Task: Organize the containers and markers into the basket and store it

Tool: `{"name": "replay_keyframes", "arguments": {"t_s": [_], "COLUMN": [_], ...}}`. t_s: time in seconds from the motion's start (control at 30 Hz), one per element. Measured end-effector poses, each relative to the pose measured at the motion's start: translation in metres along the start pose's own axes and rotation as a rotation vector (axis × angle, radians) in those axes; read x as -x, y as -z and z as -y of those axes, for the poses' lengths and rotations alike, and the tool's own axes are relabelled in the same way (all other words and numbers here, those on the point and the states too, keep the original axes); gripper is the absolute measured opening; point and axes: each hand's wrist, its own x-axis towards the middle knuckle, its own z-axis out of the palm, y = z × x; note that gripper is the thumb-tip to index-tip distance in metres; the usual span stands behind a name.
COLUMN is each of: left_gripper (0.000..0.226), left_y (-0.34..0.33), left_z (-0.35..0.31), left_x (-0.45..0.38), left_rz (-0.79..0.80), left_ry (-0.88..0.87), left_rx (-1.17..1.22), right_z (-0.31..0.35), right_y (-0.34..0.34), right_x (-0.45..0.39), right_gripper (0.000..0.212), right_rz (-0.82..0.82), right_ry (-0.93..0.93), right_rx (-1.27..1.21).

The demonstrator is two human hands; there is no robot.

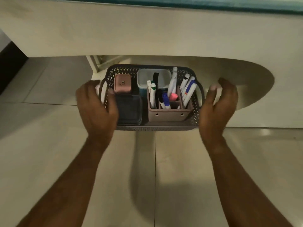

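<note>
A grey perforated basket (154, 127) sits on the tiled floor (49, 153), just at the lower edge of a pale table (147, 30), its far wall under the table's shadow. The left hand (96, 105) is at the basket's left end, fingers curled over the rim beside the looped handle (100, 89), with the thumb inside against the wall; it seems to grip that end, though motion blur softens the contact. The right hand (218, 104) is cupped just beside the right end, fingers loosely curved and together; whether it touches the basket I cannot tell.

Inside the basket, at the far left corner, is a small pink lidded container (122, 84). Nearer, in the front left corner, lies a dark translucent square container (129, 110), partly hidden by the left hand. At the far middle stands a white open cup with a blue base (144, 79), holding a black marker (155, 77). The front right corner is taken by a brown divided pen holder (168, 114), with whiteboard markers (186, 89) standing tilted in its compartments: green-capped, blue-capped, black-capped, plus a pink highlighter (173, 96).

A white table leg frame (95, 64) shows behind the basket's far left corner.
</note>
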Motion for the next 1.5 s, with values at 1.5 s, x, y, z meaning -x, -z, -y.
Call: {"name": "replay_keyframes", "arguments": {"t_s": [1.5], "left_gripper": [0.080], "left_y": [-0.069], "left_z": [-0.011], "left_x": [0.027], "left_rz": [0.390], "left_ry": [-0.411], "left_rx": [-0.397], "right_z": [-0.001], "right_y": [-0.075], "right_x": [0.061], "right_gripper": [0.073], "right_rz": [0.519], "right_ry": [0.508], "right_rx": [0.637]}}
